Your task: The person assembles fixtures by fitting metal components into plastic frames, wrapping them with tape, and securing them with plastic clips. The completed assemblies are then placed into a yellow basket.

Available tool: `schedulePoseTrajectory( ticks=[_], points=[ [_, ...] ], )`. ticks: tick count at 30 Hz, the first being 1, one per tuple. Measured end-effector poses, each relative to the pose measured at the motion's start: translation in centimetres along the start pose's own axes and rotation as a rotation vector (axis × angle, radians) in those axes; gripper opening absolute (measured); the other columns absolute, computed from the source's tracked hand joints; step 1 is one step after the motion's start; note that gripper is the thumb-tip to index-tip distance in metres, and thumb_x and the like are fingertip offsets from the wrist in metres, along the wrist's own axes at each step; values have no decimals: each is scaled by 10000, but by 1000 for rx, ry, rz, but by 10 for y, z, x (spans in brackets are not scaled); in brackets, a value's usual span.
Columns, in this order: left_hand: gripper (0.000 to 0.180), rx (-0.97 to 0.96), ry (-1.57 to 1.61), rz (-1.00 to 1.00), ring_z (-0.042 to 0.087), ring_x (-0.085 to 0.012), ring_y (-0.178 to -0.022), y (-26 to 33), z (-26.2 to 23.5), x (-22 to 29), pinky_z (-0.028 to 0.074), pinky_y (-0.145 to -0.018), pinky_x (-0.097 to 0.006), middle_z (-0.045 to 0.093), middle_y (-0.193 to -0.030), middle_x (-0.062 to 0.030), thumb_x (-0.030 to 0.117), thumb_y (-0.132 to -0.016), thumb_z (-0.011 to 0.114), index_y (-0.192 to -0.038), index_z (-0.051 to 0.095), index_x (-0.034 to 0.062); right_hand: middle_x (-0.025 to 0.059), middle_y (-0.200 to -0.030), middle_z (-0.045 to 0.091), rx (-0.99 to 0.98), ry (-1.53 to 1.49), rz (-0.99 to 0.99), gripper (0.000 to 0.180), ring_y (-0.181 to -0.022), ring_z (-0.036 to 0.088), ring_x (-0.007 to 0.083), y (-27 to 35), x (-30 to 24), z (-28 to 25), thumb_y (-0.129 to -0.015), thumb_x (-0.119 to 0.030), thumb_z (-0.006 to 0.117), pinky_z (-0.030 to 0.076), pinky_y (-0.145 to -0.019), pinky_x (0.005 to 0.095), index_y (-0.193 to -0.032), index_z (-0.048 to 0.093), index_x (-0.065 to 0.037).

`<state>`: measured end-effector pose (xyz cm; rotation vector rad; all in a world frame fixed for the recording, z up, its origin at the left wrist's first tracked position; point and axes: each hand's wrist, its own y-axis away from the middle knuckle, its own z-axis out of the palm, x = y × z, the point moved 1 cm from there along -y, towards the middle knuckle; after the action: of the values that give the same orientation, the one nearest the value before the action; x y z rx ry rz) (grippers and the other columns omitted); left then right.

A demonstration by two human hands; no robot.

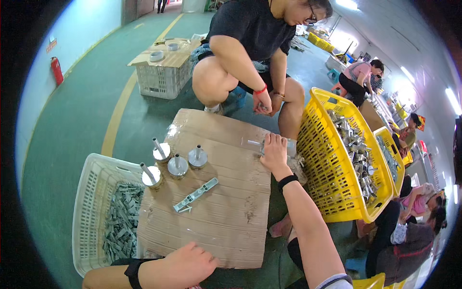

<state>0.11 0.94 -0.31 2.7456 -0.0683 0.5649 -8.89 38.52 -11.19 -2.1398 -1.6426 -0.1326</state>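
My right hand (275, 153) is at the far right corner of a cardboard sheet (226, 221), its fingers closed over a metal piece with a thin rod (253, 143) that points left. Most of that piece is hidden beneath the fingers. My left hand (185, 266) hovers by the near edge of the cardboard, fingers bent downward and their tips hidden. Between the hands lies a pale green slotted strip (196, 195) with a small clip. Further left, several round metal pieces with upright stems, one being a near disc (151, 177), stand grouped on the cardboard.
A white basket (89, 207) of grey-green strips (124, 224) stands at left. On the right, a yellow basket (320, 164) holds shiny metal parts (353, 149). A person (245, 43) sits opposite, hands together. Behind, a white crate (159, 79) carries tape rolls; more people work at right.
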Motion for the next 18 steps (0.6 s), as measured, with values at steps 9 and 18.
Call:
schedulePoseTrajectory(
  ticks=[9, 18],
  points=[
    [562, 642, -215, -180, 430, -332, -1149, -13, -13, -9, 323, -990, -451, 450, -1239, -197, 216, -748, 640, -1214, 441, -27, 120, -863, 557, -37, -179, -353, 540, -861, 538, 268, 69, -28, -107, -509, -313, 720, 368, -772, 381, -928, 536, -26],
    [356, 503, -314, -167, 534, -247, -985, -18, -42, 44, 423, -851, -356, 553, -965, -98, 174, -758, 610, -1071, 534, 23, 225, -1121, 556, -792, -985, -486, 811, -1061, 527, 324, 136, -24, -276, -661, -457, 726, 403, -896, 385, -1215, 444, 65]
  ],
)
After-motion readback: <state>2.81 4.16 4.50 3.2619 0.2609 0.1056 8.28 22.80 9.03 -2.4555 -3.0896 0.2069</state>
